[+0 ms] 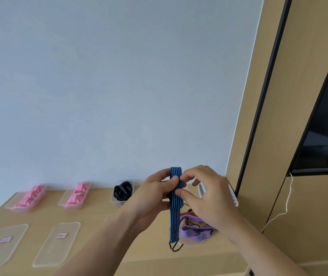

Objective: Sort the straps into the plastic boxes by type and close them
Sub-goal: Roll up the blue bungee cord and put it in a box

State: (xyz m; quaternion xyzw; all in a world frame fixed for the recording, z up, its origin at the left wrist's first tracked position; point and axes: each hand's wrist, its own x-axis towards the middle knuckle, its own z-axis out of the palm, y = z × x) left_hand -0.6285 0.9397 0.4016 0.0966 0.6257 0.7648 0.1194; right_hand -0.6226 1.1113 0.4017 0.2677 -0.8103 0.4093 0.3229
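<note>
**Blue bungee gets folded up before boxing**

We've got the blue striped bungee strap (175, 216) held up over the desk (99, 226), doubled over at the top, presumably so it fits a short box. Our left hand (155, 193) curls round the fold with the thumb pressing it flat. Our right hand (209, 196) pinches the strap just below, probably to line up the layers. The hooks (176, 247) dangle free at the bottom.

Purple straps (195, 231) sit in a heap under our right hand, unsorted. At the back, two pink-strap boxes (11, 207) (64, 203) and a black-strap box (113, 199) are open. Two labelled lids (5, 244) (57, 244) lie in front of them, so closing looks a way off.
</note>
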